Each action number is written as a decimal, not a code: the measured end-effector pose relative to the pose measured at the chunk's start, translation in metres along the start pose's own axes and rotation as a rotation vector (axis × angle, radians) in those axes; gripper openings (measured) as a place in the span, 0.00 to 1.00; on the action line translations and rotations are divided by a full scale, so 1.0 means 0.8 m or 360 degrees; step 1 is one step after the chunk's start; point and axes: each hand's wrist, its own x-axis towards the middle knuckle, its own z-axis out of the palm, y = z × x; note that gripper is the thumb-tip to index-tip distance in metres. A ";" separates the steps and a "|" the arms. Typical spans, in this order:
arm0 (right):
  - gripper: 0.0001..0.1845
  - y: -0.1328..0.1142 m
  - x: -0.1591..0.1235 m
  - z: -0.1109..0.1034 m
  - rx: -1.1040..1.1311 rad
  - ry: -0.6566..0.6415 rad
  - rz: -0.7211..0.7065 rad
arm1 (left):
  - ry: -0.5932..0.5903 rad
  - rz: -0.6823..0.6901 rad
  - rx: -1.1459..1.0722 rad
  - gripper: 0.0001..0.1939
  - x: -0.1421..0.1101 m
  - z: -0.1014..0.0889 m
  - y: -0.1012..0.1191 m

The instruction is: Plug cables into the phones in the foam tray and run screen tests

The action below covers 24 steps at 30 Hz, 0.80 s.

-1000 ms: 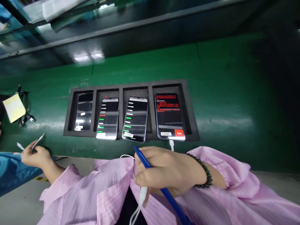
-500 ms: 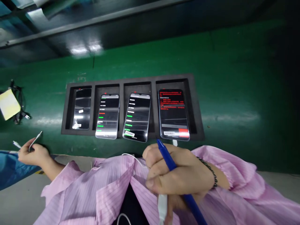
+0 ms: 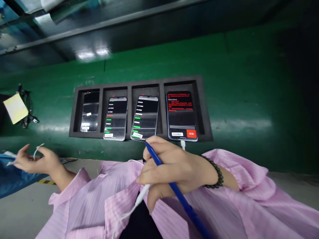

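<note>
My right hand [image 3: 179, 166] grips a blue pen [image 3: 183, 200]; its tip is by the lower edge of the third phone [image 3: 146, 114]. A white cable plug [image 3: 142, 196] sticks out below the same fingers. At the far left, my left hand [image 3: 42, 162], slightly blurred, holds a thin white cable [image 3: 38, 149] in loosely curled fingers. The dark foam tray [image 3: 208, 116] bears the phones in separate compartments. The fourth phone [image 3: 181, 116] shows red text and has a white plug [image 3: 183, 144] at its lower end. Lists of text light the second phone [image 3: 115, 118]; the first phone [image 3: 90, 106] looks dark.
Yellow sticky notes [image 3: 15, 109] and black cables [image 3: 30, 111] lie at the left on the green table mat [image 3: 239, 86]. A dark metal ledge [image 3: 139, 26] runs along the back. Blue cloth [image 3: 15, 182] shows at the lower left.
My right hand has moved left, bringing the pen tip from between the third and fourth phones to the third phone's lower edge. My left hand has shifted slightly right and its fingers have loosened.
</note>
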 end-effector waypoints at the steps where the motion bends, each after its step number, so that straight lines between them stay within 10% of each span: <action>1: 0.11 0.000 -0.002 -0.001 -0.0004 -0.0091 0.0030 | 0.0204 0.0152 -0.0237 0.21 -0.006 -0.002 0.001; 3: 0.11 -0.001 -0.008 -0.001 0.0023 -0.0200 0.0077 | 0.0582 0.0529 -0.0794 0.18 -0.020 -0.009 0.006; 5: 0.14 -0.003 -0.014 0.001 0.0056 -0.0232 0.0104 | 0.0468 0.0899 -0.1279 0.19 -0.038 -0.022 0.017; 13: 0.24 -0.019 -0.033 -0.012 -0.0156 -0.0492 0.0296 | -0.1986 0.1549 -0.1363 0.12 -0.096 -0.096 0.088; 19: 0.17 -0.042 -0.071 -0.064 -0.0800 0.0167 0.0597 | -0.1988 0.1437 -0.1175 0.16 -0.127 -0.070 0.111; 24: 0.09 -0.039 -0.097 -0.068 -0.1418 0.0108 0.0389 | -0.2207 0.1308 -0.1074 0.30 -0.133 -0.059 0.102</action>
